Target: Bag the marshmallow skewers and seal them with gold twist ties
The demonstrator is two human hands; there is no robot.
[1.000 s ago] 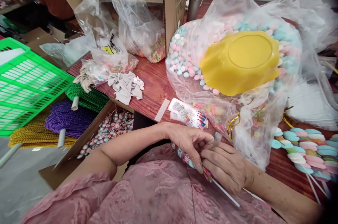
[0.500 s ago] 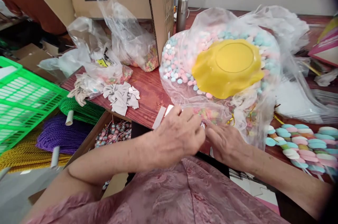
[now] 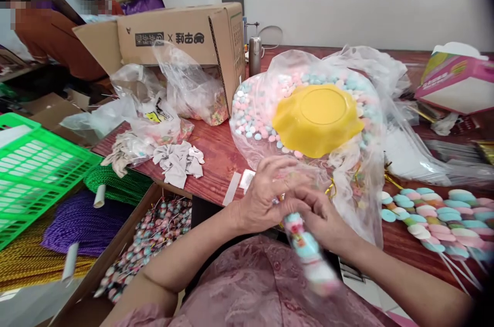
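My left hand (image 3: 262, 196) and my right hand (image 3: 324, 219) meet at the table's front edge. Between them they grip the upper end of a marshmallow skewer (image 3: 306, 250), its fingers curled in close on both sides. Pink, blue and white pieces run down the skewer, which hangs tilted toward my lap, its lower end smeared by motion. My fingers hide its top. Just beyond my hands lies a big clear bag of pastel marshmallows (image 3: 247, 116), with an upturned yellow scalloped bowl (image 3: 318, 119) on top. Finished-looking marshmallow skewers (image 3: 443, 214) lie in a row at the right.
On the left stand a green basket (image 3: 46, 178), bundles of purple cord (image 3: 88, 224) and a box of small beaded-looking pieces (image 3: 150, 234). A cardboard box (image 3: 173, 34), a metal flask (image 3: 254, 57) and crumpled cloth (image 3: 179, 162) are on the table. A co-worker (image 3: 57, 44) sits back left.
My hands have turned and loosened from a tight meeting, and the marshmallow skewer now shows below them. My view has tilted up, bringing more wall and the people at back left into sight.
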